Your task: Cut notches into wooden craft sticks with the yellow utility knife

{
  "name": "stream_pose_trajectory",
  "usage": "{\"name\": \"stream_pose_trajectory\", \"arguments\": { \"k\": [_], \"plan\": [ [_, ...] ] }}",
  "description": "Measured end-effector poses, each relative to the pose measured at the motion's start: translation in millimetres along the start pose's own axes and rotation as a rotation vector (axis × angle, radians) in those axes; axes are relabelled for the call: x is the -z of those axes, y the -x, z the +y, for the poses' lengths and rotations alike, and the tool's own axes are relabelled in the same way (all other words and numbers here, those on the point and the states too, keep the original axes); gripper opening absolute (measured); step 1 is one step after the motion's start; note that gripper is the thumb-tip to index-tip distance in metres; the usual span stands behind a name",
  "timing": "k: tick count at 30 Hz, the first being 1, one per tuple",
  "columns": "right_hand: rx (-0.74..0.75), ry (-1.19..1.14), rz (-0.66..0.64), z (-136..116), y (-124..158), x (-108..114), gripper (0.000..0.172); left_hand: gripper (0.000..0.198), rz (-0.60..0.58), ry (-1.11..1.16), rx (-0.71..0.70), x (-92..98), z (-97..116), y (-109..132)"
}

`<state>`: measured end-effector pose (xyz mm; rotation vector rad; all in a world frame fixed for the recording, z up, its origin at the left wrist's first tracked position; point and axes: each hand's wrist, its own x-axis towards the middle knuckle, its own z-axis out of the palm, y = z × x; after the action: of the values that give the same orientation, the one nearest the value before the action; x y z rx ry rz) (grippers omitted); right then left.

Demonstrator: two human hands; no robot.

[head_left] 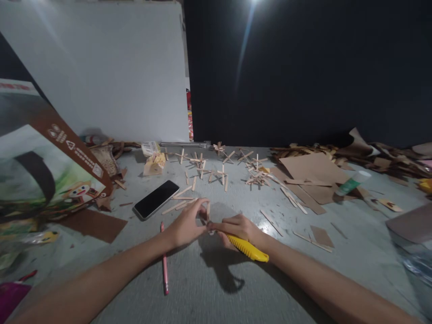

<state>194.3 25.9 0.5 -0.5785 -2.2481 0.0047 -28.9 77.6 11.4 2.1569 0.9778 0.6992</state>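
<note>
Near the middle of the grey table, my left hand (189, 225) pinches a thin wooden stick (208, 210) that stands up between thumb and fingers. My right hand (239, 227) is closed around a yellow utility knife (248, 248), its ribbed handle pointing down to the right. The front of the knife meets the lower end of the stick by my left fingertips; the blade itself is hard to make out. Under my left wrist lies a pink pencil (164, 265). A black phone (157, 199) rests just beyond my left hand.
Small crossed-stick pieces (222, 173) spread across the back of the table. To the right lie cardboard sheets (307, 168), a glue stick (353, 183) and loose wooden strips (293, 200). A large printed bag (50, 153) stands at left. White and black panels (303, 72) rise behind.
</note>
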Motion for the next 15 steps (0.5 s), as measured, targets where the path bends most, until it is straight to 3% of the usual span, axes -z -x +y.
{"name": "stream_pose_trajectory", "arguments": {
  "k": [5,15],
  "plan": [
    [-0.008,0.006,-0.038,-0.4,-1.2,0.3,0.03,0.062,-0.07,0.102,0.026,1.1,3.8,2.8],
    [-0.042,-0.015,-0.086,-2.6,-3.5,2.8,0.031,0.068,-0.053,0.085,0.017,-2.1,-0.7,3.2]
  ]
}}
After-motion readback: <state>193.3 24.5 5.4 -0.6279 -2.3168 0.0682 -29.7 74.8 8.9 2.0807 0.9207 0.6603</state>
